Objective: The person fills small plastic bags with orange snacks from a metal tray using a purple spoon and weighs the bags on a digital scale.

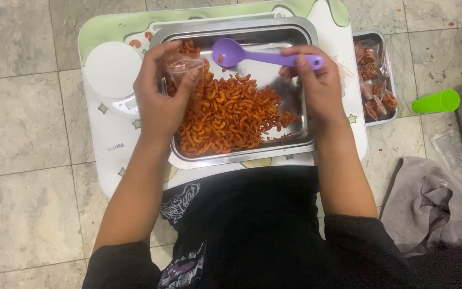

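Orange-red curled snacks [225,115] still filled most of the steel tray [295,140] in front of you, heaped from its middle toward 7 o'clock, with bare metal showing only along the far edge and at 3 o'clock. Your left hand [161,99] had its fingers pinched around a small clear bag [184,65], held over the tray's 10 o'clock corner; the bag looked nearly empty, with only a few pieces inside as far as could be seen. Your right hand [316,80] had its fingers closed on the handle of a purple spoon [241,53], whose bowl pointed toward the bag and carried no more than a single piece.

By my reading, that bag was at the start of its filling. A white scale [114,72] sat bare on the worktop [102,139] at 9 o'clock of the tray, so nothing was being weighed then. At 3 o'clock, on the floor, a smaller tray [372,38] held several packed bags [372,80], so part of the work looked done; judging by the heap, much more remained.
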